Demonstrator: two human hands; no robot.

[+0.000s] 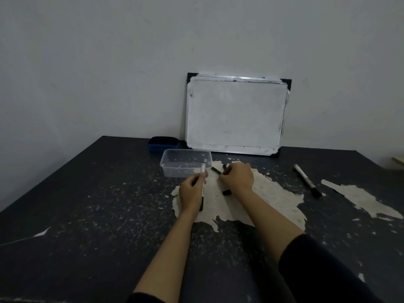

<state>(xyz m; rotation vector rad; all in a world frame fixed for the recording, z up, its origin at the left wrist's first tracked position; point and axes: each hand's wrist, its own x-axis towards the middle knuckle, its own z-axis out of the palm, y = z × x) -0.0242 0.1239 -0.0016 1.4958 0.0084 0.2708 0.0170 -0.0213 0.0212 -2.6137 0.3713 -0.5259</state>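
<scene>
No legible text anywhere, small print on the marker (202, 194) in the left hand (191, 190) too blurred, far whiteboard (236, 114) shows only smudges

The picture is dim and gray all over. The brightest thing is the whiteboard (236, 114) in the middle, with a shiny streak on its top edge. Shadows are soft and weak. The dark table (87, 204) bends at the sides. Everything looks a bit fuzzy and grainy.
</scene>
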